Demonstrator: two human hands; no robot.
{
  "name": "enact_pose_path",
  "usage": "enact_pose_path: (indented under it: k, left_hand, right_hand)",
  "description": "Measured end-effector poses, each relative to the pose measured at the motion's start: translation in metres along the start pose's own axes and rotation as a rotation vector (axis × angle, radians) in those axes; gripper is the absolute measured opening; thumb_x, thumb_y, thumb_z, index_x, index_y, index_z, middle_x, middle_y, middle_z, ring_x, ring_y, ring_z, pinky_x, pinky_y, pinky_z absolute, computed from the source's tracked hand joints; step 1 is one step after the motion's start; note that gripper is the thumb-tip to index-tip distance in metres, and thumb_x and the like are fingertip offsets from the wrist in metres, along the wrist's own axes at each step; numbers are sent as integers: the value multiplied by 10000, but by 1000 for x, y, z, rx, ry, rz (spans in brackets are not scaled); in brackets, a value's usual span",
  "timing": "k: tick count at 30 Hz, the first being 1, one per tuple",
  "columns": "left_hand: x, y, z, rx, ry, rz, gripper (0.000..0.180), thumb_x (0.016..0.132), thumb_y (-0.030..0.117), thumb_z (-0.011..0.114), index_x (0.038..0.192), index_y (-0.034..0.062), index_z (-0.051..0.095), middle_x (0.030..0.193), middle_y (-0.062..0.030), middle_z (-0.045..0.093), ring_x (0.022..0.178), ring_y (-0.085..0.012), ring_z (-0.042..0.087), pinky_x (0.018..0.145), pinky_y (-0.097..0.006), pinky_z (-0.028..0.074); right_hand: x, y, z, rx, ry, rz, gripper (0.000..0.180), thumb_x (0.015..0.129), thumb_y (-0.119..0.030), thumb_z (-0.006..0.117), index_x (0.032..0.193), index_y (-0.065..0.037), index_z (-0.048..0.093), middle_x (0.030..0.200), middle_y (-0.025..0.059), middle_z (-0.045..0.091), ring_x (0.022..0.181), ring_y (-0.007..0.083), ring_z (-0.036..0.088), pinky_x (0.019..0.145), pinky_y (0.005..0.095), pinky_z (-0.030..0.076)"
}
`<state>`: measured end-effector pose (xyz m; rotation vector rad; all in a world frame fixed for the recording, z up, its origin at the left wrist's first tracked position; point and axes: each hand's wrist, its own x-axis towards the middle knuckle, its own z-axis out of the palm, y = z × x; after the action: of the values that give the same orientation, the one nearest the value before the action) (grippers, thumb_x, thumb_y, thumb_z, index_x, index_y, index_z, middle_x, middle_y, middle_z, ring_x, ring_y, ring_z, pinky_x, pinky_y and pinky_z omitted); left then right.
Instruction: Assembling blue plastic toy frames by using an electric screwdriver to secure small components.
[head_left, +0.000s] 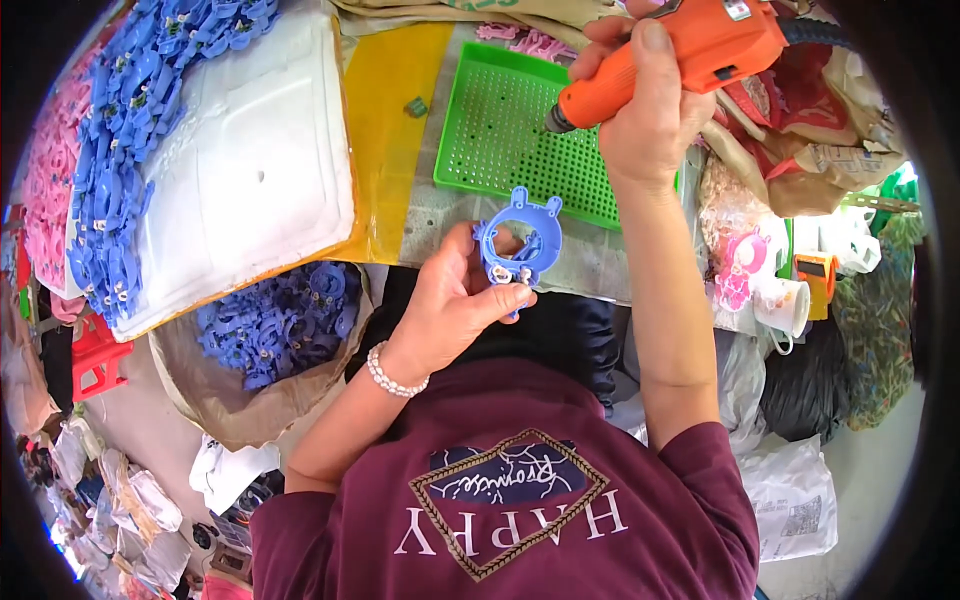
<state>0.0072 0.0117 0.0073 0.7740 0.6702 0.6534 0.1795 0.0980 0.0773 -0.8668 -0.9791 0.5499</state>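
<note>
My left hand (450, 300) holds a blue plastic ring-shaped toy part (520, 240) with small ears on top, pinched between thumb and fingers in front of my chest. A bead bracelet sits on that wrist. My right hand (650, 110) grips an orange electric screwdriver (690, 55), raised above a green perforated tray (500, 130). The tool's tip points down and left, a little above the blue part and apart from it.
A white foam board (250, 170) on the left carries rows of blue parts (120, 150) and pink parts (45, 170). A sack of loose blue parts (275, 325) lies below it. A yellow sheet (390, 110) covers the table. Bags and a pink toy (740, 270) crowd the right.
</note>
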Motion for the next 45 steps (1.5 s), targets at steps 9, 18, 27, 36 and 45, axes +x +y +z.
enact_pose_path:
  k: [9, 18, 27, 36, 45]
  left_hand:
    - [3, 3, -1, -9, 10, -26, 398, 801, 74, 681, 1112, 0, 443, 903, -77, 569, 735, -117, 590, 577, -224, 483]
    - [3, -1, -6, -70, -2, -40, 452, 769, 38, 690, 1168, 23, 478, 1002, -82, 576, 724, -145, 626, 586, -235, 540]
    - [5, -1, -8, -104, 16, -53, 454, 750, 18, 695, 1154, 18, 490, 1001, -89, 573, 751, -158, 624, 595, -246, 548]
    - [5, -1, -7, -105, 18, -40, 457, 745, 23, 700, 1147, 3, 484, 978, -93, 578, 739, -175, 634, 585, -249, 544]
    - [5, 2, -6, -40, 11, -22, 326, 799, 110, 692, 1045, 13, 503, 889, -63, 601, 713, -123, 615, 543, -225, 497]
  right_hand:
    - [3, 21, -11, -111, -61, -75, 230, 860, -179, 520, 982, 15, 502, 744, 135, 593, 512, 177, 554, 487, 297, 452]
    - [0, 24, -11, -127, -27, -57, 270, 855, -211, 537, 982, 23, 494, 758, 140, 590, 531, 183, 555, 497, 304, 454]
    - [3, 26, -12, -106, -70, -77, 256, 843, -210, 551, 945, 17, 489, 676, 128, 568, 502, 175, 533, 473, 300, 445]
    - [1, 24, -12, -101, -37, -63, 272, 836, -224, 585, 943, 13, 503, 719, 127, 580, 519, 183, 549, 485, 303, 463]
    - [-2, -8, -11, -68, -42, -76, 327, 845, -307, 551, 946, 1, 511, 793, 141, 577, 573, 197, 552, 537, 337, 479]
